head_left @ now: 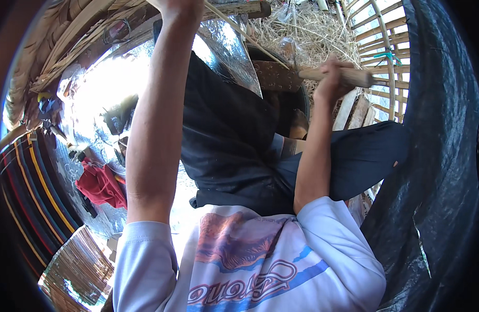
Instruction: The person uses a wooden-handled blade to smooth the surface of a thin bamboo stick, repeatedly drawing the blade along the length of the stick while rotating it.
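My right hand (330,83) is closed around the thick wooden handle (356,77) of a broad-bladed knife. Its wide, brown, rusty-looking blade (276,75) points left, over a dark round container (304,101). A thin pale strip (247,36), like split bamboo or cane, slants down from the top edge near my left wrist, and its lower end lies at the blade. My left hand (176,6) reaches up to the top edge, where its fingers are cut off from view. Whether they grip the strip does not show.
Dry straw or shavings (322,36) cover the ground ahead. A slatted bamboo wall (387,47) and black sheeting (437,156) stand at the right. Shiny foil-like sheeting (102,78), a red cloth (100,184) and a striped textile (39,197) lie at the left.
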The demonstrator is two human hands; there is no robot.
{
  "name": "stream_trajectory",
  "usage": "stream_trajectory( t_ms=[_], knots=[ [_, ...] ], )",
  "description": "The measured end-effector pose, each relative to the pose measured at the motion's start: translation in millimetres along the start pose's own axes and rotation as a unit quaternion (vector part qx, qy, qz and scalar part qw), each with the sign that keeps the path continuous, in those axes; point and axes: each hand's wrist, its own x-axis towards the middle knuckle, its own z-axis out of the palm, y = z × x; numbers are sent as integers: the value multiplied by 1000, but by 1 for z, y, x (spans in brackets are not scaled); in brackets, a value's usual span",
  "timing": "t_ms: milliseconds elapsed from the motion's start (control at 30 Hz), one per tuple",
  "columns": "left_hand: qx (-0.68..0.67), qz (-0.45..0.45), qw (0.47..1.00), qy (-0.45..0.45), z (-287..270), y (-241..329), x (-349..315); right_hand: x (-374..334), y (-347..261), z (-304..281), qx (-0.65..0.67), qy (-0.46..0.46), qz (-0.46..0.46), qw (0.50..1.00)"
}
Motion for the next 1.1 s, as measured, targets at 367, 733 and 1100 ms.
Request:
stream_trajectory(
  t_ms=[367,733,1100],
  knots=[
    [50,-12,996,73,-1,12,-6,-3,-4,4,-24,8,-7,1000],
    [72,-21,988,136,-1,16,-11,-2,-9,3,-89,-46,-67,993],
    [90,-10,990,107,-7,4,-3,-9,8,4,-83,-14,-11,996]
  ],
)
